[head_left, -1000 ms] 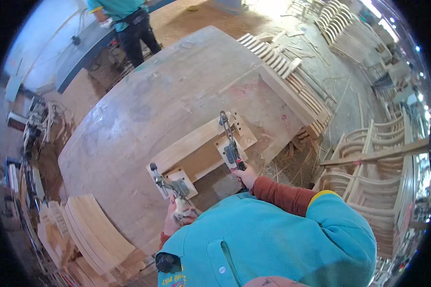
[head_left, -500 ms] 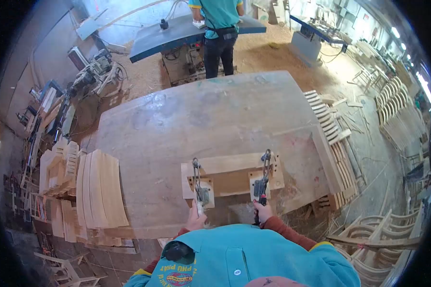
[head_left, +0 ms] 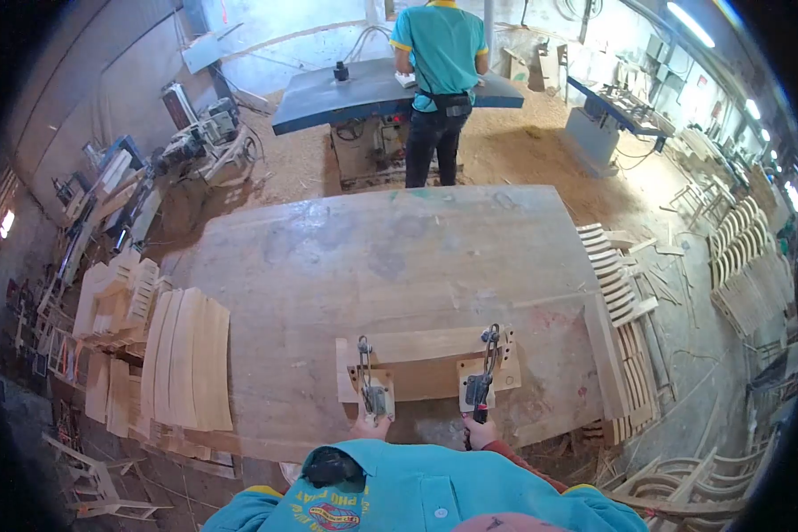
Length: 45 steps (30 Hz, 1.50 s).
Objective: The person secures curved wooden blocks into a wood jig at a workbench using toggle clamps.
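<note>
A wooden jig [head_left: 424, 379] lies near the close edge of the worktable [head_left: 372, 266]. It carries a left toggle clamp [head_left: 374, 390] and a right toggle clamp [head_left: 479, 381], and a light wooden strip [head_left: 426, 344] runs along its far side. My left hand [head_left: 371, 428] is closed on the near end of the left clamp. Around the dark handle of the right clamp, my right hand [head_left: 481, 433] is wrapped. Both hands are small in view and partly hidden by the clamps.
Curved boards [head_left: 186, 359] are stacked at the left edge. Curved slats [head_left: 607, 275] and a long wooden beam [head_left: 603, 355] lie at the right. A co-worker [head_left: 439, 80] stands at a blue-edged machine table [head_left: 319, 99] beyond. Chair frames [head_left: 683, 488] fill the lower right.
The view has tilted up, so the worktable and co-worker appear lower. My hands remain at the clamps, now closer to my shirt in view.
</note>
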Each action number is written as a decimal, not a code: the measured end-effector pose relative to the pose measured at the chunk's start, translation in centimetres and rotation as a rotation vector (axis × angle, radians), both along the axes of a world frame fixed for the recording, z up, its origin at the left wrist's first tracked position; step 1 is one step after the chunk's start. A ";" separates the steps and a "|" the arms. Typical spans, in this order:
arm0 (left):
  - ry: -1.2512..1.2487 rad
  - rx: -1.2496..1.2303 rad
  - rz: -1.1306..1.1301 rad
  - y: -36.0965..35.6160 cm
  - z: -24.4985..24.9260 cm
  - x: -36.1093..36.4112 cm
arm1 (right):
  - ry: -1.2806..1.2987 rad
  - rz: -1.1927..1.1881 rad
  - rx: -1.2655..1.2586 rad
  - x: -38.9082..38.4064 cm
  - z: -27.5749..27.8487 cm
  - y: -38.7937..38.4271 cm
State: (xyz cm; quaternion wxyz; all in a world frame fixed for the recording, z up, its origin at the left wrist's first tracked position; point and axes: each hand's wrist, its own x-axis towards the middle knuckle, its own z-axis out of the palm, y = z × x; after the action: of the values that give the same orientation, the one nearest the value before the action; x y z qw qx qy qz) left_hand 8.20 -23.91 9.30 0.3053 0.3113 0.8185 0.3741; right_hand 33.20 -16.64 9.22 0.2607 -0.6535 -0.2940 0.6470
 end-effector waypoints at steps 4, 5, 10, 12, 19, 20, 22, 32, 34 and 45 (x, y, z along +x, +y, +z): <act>0.088 0.112 0.112 0.9 -0.8 1.1 | 0.063 0.034 0.060 -0.1 -0.3 1.6; 0.075 0.125 0.110 1.5 0.0 1.0 | 0.059 0.052 0.079 0.0 -1.1 2.1; 0.148 -0.009 0.168 3.0 -0.6 2.1 | 0.002 0.138 0.098 1.0 -2.2 5.2; 0.052 0.122 0.159 4.1 -0.7 3.3 | 0.038 0.198 0.132 1.8 -1.7 7.8; -0.234 0.272 0.139 12.9 -5.1 10.7 | -0.339 0.420 0.679 8.0 0.1 21.4; -0.200 0.236 0.114 14.5 -6.4 11.7 | -0.378 0.463 0.663 9.0 2.3 23.5; -0.206 0.346 0.108 18.4 -6.5 14.7 | -0.526 0.539 0.739 11.2 4.7 27.4; -0.148 0.408 -0.345 43.5 -9.8 21.8 | -0.739 0.343 0.833 22.9 1.1 46.9; -0.207 0.366 -0.439 48.0 -7.4 23.8 | -0.817 0.318 0.765 25.0 1.8 50.0; -0.503 0.211 -0.369 56.6 -1.4 28.5 | -0.833 0.241 0.640 29.1 2.8 56.3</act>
State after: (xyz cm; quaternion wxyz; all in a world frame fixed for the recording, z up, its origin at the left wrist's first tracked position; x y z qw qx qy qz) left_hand 36.71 32.66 7.86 0.5266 0.3823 0.6041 0.4601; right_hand 62.32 39.69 12.00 0.2322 -0.7043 -0.6277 0.2365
